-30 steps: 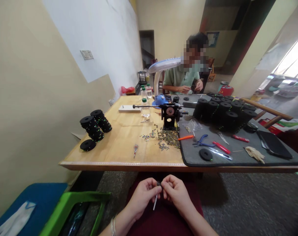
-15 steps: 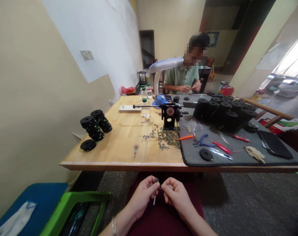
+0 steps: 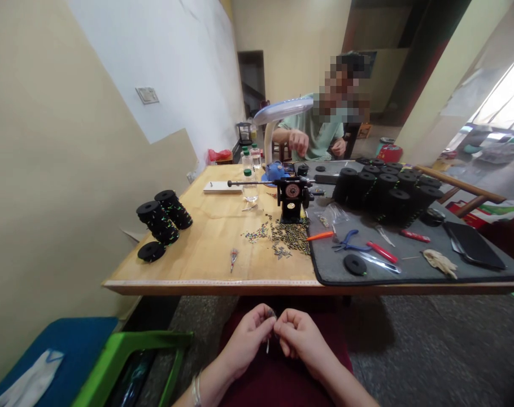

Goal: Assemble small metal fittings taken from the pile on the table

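Observation:
My left hand is closed in a pinch above my lap, in front of the table edge. A small dark piece shows at its fingertips, and a thin white stick pokes out below them. Whether these are one object I cannot tell. Fingertip to fingertip with it, my right hand is also pinched shut; anything in it is hidden. On the table beyond lie a heap of small metallic pieces and a small bundle with a pointed end.
A black winding machine and a lamp stand mid-table. Black spools are stacked at left, more spools at right. Blue pliers lie on the grey mat. A co-worker sits opposite.
My hands have drawn slightly closer at the fingertips, with the white stick shifted a little. Across the table, the co-worker's hands have parted, one rising toward the lamp.

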Motion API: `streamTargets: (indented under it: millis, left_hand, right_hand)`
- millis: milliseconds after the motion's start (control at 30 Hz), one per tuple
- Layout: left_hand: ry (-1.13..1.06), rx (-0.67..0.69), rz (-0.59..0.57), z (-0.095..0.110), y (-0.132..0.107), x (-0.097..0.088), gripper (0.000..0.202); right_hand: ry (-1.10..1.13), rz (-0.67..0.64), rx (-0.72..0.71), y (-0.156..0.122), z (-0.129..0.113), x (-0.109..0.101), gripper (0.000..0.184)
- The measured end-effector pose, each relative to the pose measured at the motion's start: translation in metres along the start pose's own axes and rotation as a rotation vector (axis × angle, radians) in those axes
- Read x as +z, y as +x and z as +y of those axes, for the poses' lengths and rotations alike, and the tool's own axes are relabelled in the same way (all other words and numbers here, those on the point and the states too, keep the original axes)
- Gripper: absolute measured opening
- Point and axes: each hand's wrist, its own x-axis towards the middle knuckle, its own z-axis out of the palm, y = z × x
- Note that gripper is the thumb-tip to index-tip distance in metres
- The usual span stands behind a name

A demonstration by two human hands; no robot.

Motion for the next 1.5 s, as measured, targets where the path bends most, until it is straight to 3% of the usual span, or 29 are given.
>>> streamTargets:
  millis: [500,1500]
  left_hand:
    - [0.212,0.076,-0.009,0.0025,0.0018,-0.0051,0.022]
    - [0.309,0.13,-0.039,0.0006,0.0041,-0.0088,0.011]
  right_hand:
    - [0.098,-0.063,0.09,-0.0019,-0.0041,0.0004,0.017]
    - [0.106,-0.083,0.08,-0.0021,-0.0005,-0.0031,0.013]
